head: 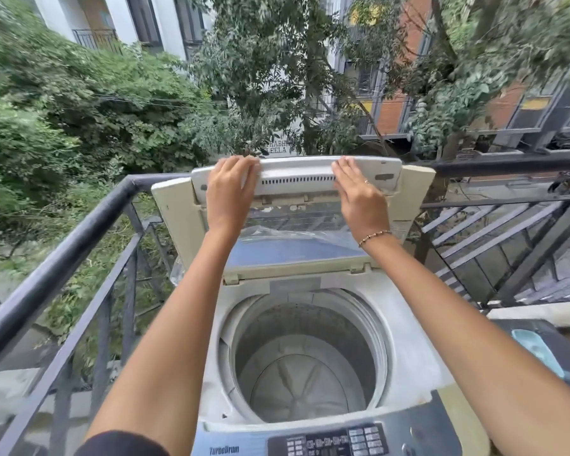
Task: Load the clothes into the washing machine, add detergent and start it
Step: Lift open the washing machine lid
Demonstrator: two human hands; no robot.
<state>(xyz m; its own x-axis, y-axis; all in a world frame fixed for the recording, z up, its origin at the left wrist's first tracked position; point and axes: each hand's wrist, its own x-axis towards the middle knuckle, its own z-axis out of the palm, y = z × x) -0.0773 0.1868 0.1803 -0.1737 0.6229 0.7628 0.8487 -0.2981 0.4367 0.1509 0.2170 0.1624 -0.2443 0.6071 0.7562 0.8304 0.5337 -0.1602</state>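
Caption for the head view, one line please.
Left hand grips and right hand presses the raised lid above the empty drum of the washing machine.

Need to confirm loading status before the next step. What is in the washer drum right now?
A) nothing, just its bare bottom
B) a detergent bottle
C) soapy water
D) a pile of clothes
A: the drum shows only its bare wall and bottom plate, with the left hand and right hand both up on the raised lid.
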